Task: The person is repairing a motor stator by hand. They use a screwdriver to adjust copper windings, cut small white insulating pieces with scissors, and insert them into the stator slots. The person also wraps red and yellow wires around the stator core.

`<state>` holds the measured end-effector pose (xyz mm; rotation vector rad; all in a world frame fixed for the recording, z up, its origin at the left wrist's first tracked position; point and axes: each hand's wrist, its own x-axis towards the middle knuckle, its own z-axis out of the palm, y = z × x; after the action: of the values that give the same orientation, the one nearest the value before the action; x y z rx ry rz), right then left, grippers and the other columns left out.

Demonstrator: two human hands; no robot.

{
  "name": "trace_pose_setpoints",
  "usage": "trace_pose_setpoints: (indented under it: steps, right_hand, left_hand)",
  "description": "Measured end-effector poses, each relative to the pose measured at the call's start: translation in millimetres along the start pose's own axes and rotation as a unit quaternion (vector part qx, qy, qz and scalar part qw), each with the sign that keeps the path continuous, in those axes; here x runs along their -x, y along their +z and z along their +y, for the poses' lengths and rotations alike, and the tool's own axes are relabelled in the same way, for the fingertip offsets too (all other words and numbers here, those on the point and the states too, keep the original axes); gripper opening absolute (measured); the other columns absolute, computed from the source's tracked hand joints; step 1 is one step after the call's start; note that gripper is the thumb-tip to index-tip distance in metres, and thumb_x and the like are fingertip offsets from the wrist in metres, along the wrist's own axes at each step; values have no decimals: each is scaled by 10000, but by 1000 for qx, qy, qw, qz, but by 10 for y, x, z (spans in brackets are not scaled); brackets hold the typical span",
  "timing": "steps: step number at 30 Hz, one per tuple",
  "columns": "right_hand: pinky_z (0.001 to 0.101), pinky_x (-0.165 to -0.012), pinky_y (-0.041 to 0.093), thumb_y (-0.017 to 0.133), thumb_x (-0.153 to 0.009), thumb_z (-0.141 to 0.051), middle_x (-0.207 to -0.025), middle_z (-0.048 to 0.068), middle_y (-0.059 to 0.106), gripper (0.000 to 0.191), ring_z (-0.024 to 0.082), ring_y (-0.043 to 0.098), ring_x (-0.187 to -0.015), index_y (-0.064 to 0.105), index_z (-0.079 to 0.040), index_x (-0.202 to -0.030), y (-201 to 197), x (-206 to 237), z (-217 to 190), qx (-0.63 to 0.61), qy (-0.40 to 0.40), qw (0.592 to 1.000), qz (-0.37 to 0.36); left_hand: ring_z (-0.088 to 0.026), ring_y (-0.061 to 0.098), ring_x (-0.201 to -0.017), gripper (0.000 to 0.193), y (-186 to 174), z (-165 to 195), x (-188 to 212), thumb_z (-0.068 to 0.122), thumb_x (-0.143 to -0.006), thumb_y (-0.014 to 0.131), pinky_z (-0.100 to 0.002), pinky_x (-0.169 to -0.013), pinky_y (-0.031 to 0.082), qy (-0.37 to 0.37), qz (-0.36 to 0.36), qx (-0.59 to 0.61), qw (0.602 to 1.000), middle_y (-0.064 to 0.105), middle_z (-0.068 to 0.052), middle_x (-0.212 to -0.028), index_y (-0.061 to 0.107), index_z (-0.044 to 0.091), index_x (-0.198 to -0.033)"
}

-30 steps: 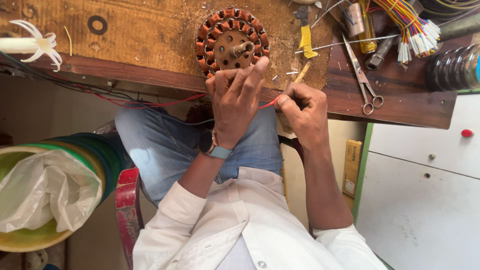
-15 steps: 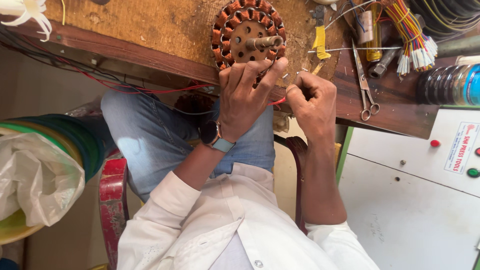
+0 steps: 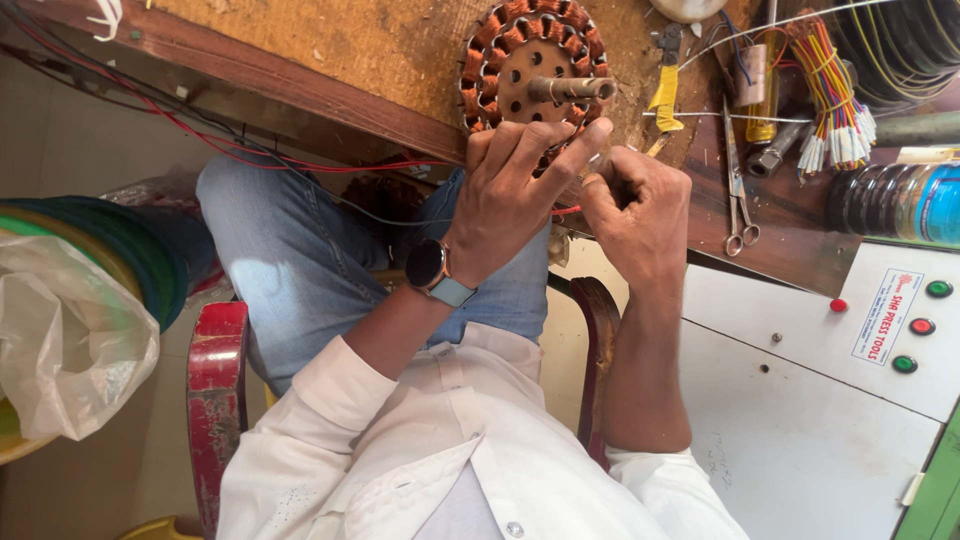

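Since a moment ago, both hands sit closer to the stator (image 3: 530,62) on the surface (image 3: 400,45). Left hand (image 3: 520,190) steadies its rim; right hand (image 3: 635,205) is closed, seemingly pinching wire. Keep tension even.

We see steel scissors (image 3: 737,205) flat on the worn wooden bench (image 3: 330,45) | a bundle of coloured wires with white tips (image 3: 828,95) beside them | yellow-handled pliers (image 3: 664,95) near the shaft | a clear plastic bag (image 3: 65,340) at left | a white control cabinet with round buttons (image 3: 800,400) at right
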<state>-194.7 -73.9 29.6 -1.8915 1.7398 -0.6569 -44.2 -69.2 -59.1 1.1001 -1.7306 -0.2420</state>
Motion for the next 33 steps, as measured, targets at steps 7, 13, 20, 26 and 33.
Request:
trace_pose_setpoints:
  steps: [7, 13, 20, 26, 33]
  right_hand:
    - [294, -530, 356, 643, -881, -17, -641, 55, 500, 164, 88, 433, -582, 536, 50, -777, 10, 4, -9, 13, -18, 1000, 4]
    - [294, -533, 383, 657, -881, 1, -650, 68, 534, 158, 89, 470, -570, 550, 53, -776, -5, 21, -10, 36, -33, 999, 14]
    - [311, -553, 388, 662, -874, 14, -674, 98, 527, 154, 131, 472, -579, 544, 59, -785, -9, 13, -22, 57, -60, 996, 12]
    - [347, -581, 419, 673, -861, 10, -709, 119, 544, 131, 184, 509, -598, 561, 44, -803, -19, -9, -49, 86, -105, 991, -2]
    - [379, -611, 440, 679, -893, 3, -758, 128, 542, 110, 239, 552, -639, 586, 27, -841, -59, -37, -109, 127, -136, 982, -24]
  left_hand:
    - [-174, 589, -1171, 673, -63, 19, -18, 141, -1020, 738, -347, -1011, 410, -8, -5, 36, 999, 613, 8, -1244, 387, 213, -1589]
    - [-179, 589, -1153, 516, -113, 26, -49, 64, -1016, 690, -356, -1009, 420, -13, -10, 23, 1000, 634, -10, -1273, 479, 135, -1481]
    - [-193, 589, -1167, 477, -125, 45, -77, 44, -986, 687, -368, -1018, 432, -20, -24, 6, 999, 628, -24, -1254, 546, 95, -1438]
    - [-225, 575, -1169, 388, -193, 64, -127, 75, -938, 708, -388, -1009, 427, -20, -40, 24, 999, 621, -58, -1254, 653, 33, -1320]
    - [-234, 562, -1157, 355, -351, 160, -232, 42, -918, 688, -395, -1012, 422, -62, -79, 48, 994, 613, -81, -1254, 693, 37, -1273]
